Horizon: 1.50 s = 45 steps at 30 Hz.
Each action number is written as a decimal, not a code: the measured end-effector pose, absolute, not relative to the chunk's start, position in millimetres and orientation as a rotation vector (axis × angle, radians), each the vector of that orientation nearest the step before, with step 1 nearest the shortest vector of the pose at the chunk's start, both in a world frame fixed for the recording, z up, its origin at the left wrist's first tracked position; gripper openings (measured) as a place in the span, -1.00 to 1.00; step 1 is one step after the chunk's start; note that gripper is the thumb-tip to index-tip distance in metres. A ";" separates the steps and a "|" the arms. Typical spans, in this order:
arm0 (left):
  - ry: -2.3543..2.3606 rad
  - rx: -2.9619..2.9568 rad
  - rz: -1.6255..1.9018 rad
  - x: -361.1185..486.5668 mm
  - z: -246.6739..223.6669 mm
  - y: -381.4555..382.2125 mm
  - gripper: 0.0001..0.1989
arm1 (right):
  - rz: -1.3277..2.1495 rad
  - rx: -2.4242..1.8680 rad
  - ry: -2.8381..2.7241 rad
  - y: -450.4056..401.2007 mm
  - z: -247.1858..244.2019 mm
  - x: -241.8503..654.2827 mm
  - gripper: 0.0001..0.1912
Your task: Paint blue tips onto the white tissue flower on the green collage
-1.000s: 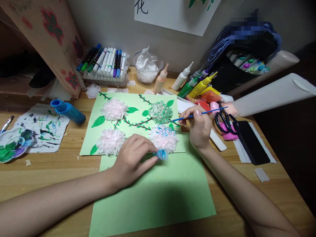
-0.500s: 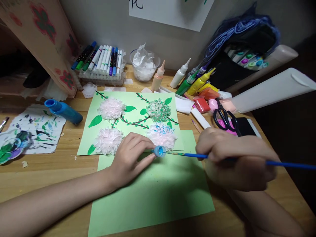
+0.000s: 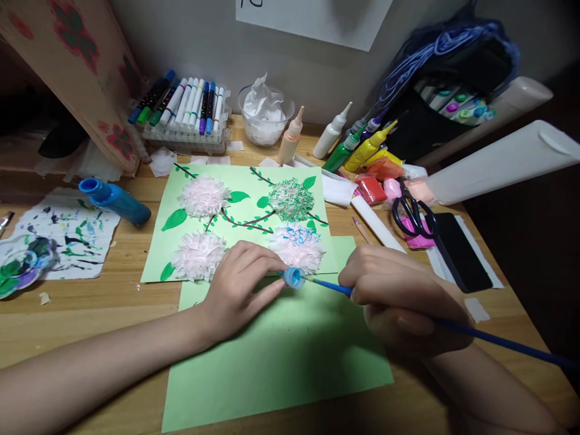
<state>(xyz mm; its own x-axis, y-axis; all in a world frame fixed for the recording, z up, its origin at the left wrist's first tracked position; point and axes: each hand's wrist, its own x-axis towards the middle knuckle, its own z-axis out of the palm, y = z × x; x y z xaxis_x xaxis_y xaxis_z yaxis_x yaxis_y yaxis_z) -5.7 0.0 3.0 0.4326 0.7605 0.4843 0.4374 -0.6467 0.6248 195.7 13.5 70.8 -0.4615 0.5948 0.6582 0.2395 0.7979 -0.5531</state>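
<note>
One view, head. Sound practice: steady the cap (image 3: pixel 295 278), dip only the tip of the blue brush (image 3: pixel 333 286), and shed surplus colour on the rim. Left hand (image 3: pixel 244 283), at the cap's nine o'clock, pinches it between thumb and fingers, nearly closed. Right hand (image 3: pixel 405 299), at four o'clock, is closed round the brush, tip at the cap's mouth; contact unconfirmed. Blue-flecked flower (image 3: pixel 296 249): just beyond, at twelve o'clock.

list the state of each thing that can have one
left hand, pinching cap
right hand, gripping brush
cap, blue paint inside
brush, tip at cap
blue bottle, uncapped
bowl, holding crumpled tissue
phone, screen dark
palette, paint-smeared
upper right flower, dabbed green
lower right flower, partly dabbed blue
</note>
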 end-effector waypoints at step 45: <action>1.038 2.296 1.044 -5.9 3.3 0.5 -0.88 | 0.602 -0.763 -1.889 17.6 63.9 195.8 -0.74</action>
<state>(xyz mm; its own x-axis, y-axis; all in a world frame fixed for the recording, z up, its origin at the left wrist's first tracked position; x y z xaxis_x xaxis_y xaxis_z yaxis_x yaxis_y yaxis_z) -5.9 0.5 3.3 0.4416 0.7679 0.4640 0.4598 -0.6378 0.6179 195.8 17.6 63.9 -0.3292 0.7283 0.6010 0.2461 0.6806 -0.6901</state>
